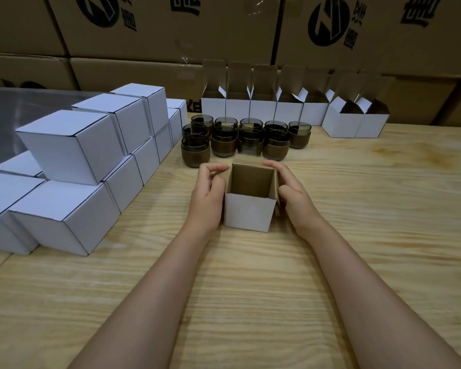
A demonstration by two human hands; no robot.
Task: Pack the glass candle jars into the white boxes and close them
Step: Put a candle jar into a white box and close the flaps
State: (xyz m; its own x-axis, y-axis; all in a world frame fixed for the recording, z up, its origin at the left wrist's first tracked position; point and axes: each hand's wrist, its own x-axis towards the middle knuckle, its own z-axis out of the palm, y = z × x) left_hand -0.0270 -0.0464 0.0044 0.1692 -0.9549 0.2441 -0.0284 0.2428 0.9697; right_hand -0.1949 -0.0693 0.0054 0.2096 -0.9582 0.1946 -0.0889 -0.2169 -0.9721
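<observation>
The left hand [208, 194] and right hand [290, 190] grip the open white box [250, 213] by opposite sides, upright on the table [250, 288]; candle jars [225, 145] stand just behind.

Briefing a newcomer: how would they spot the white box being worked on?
On the wooden table, look just in front of the cluster of dark glass jars. One open box stands alone there, apart from the closed stack and the back row, the only one held between the left hand and right hand.
</observation>
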